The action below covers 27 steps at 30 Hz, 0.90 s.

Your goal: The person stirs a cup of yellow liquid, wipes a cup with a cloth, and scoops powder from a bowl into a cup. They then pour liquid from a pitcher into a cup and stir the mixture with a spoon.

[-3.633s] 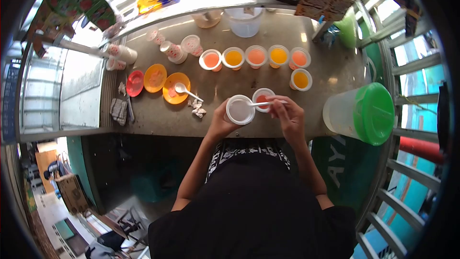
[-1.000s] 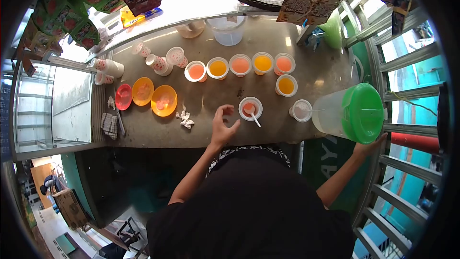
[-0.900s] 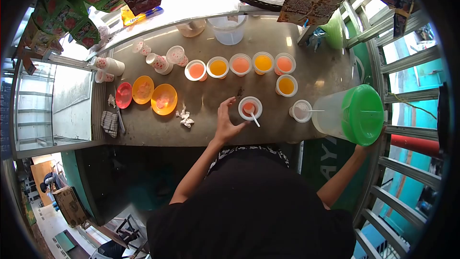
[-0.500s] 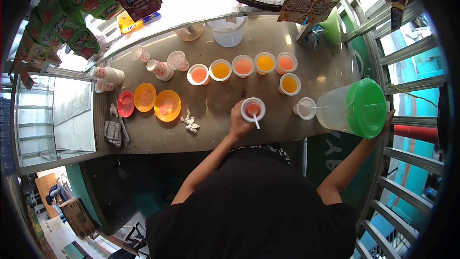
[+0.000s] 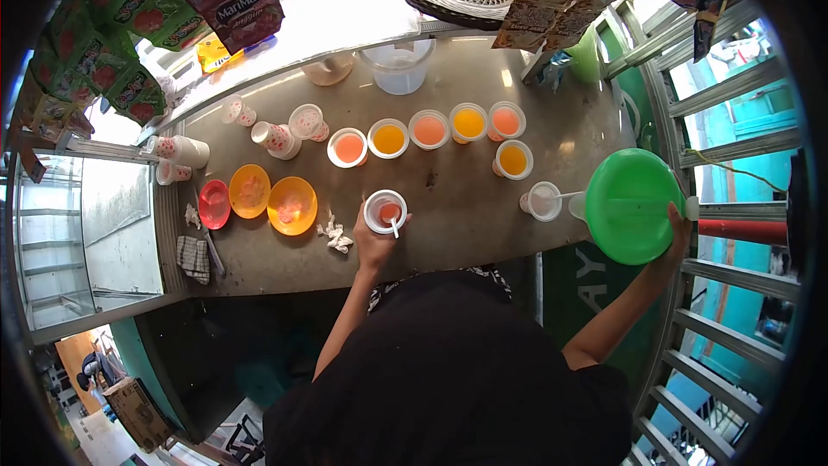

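My left hand (image 5: 373,246) is wrapped round a plastic cup (image 5: 385,210) of reddish drink, with a white spoon (image 5: 395,226) leaning in it. On the right, my right hand (image 5: 680,233) grips the handle side of a pitcher (image 5: 632,198), whose green lid faces up and hides most of its body. Beside the pitcher's spout stands a cup of whitish contents (image 5: 541,201) with a white stick or spoon handle across its rim. Beyond my hands runs a row of filled cups, among them an orange drink (image 5: 389,139) and a pink drink (image 5: 429,129).
Orange plates (image 5: 292,205) and a red plate (image 5: 214,204) lie at left, near crumpled tissue (image 5: 335,233) and a checked cloth (image 5: 193,259). Stacked cups (image 5: 274,138) stand behind. A clear bucket (image 5: 400,69) is at the back. Drink sachets (image 5: 246,13) hang overhead.
My left hand has carried the cup leftward, towards the plates. The pitcher, tilted before with its lid facing right, now stands more upright with its lid facing up.
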Each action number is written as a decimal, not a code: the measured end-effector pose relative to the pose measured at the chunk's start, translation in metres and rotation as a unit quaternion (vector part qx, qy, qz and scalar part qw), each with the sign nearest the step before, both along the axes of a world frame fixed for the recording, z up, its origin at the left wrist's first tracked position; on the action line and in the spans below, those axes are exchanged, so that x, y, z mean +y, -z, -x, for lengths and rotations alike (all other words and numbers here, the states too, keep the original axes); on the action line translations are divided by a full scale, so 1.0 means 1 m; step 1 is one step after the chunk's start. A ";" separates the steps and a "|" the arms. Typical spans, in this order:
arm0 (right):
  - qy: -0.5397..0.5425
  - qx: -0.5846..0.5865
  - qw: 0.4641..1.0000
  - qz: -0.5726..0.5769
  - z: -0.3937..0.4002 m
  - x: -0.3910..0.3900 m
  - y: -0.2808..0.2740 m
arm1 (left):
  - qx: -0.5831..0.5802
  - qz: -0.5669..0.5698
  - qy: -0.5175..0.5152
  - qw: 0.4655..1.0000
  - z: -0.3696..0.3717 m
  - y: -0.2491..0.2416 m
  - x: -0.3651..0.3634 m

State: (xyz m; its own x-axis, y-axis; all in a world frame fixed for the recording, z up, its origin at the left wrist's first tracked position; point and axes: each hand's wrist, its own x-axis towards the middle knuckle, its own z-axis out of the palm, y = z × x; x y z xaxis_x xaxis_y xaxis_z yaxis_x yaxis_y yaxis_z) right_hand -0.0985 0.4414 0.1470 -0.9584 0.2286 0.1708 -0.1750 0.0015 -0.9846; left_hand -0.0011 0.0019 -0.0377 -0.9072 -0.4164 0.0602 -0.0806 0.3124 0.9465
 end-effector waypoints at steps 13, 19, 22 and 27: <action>0.033 0.052 0.950 -0.306 -0.006 -0.012 0.006 | 0.024 0.049 0.000 0.998 0.019 -0.014 -0.005; 0.033 0.065 0.940 -0.333 -0.009 -0.026 0.013 | 0.079 0.121 -0.002 0.989 0.014 0.000 -0.007; 0.014 0.081 0.932 -0.353 -0.011 -0.034 0.015 | 0.076 0.106 -0.007 0.992 0.012 0.001 -0.004; 0.007 0.094 0.909 -0.406 -0.016 -0.044 0.021 | 0.073 0.131 -0.010 0.989 0.010 0.003 -0.001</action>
State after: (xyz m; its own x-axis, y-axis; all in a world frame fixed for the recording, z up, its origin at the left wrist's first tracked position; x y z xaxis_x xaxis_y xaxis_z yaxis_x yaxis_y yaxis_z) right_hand -0.0828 0.3974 0.1258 -0.8925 -0.0350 0.4496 -0.3356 0.7174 -0.6104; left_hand -0.0114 0.0005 -0.0411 -0.8726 -0.3872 0.2977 0.0417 0.5481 0.8353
